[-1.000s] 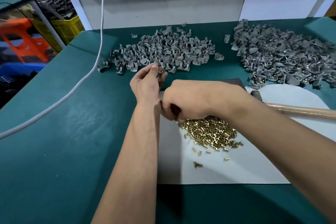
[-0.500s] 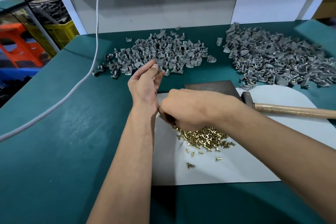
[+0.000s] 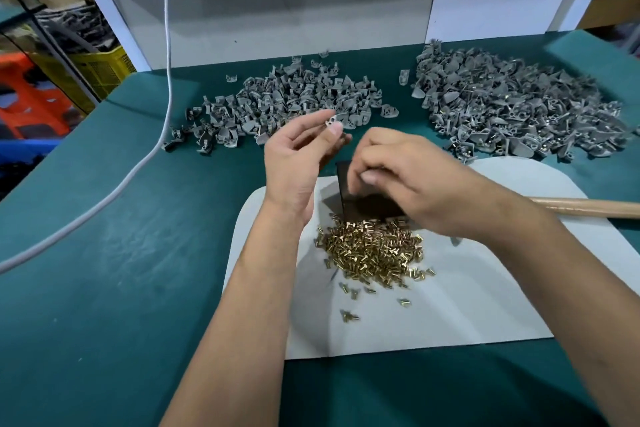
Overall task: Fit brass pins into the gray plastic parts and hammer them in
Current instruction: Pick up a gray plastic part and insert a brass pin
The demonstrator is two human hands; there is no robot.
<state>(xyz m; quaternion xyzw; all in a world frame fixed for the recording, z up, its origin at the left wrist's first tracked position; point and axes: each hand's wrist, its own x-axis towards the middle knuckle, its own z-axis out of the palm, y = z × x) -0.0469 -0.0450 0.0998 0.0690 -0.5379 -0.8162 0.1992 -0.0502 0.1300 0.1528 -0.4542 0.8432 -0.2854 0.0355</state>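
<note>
Left hand [image 3: 298, 156] is raised above the green table [image 3: 104, 288], thumb and forefinger pinching one small gray part [image 3: 331, 121] at the tips, other fingers loosely spread. Right hand [image 3: 412, 180] sits just beside it, fingers curled down and thumb tucked against them; it prob. pinches a pin, but the view is too blurred to tell, so can't say what it holds. Under the right hand lies a dark block [image 3: 367, 204], resting on a white sheet [image 3: 450, 305]. The brass pins [image 3: 374, 253] sit in a heap on that sheet, just in front of the block, w/ a few strays nearer the person. Wooden hammer handle [image 3: 588, 208] pokes out at the right edge. Two heaps of gray parts lie farther back: the left pile [image 3: 284, 104] & the bigger right pile [image 3: 519, 104]. A white cable [image 3: 166, 45] hangs down at left.
</note>
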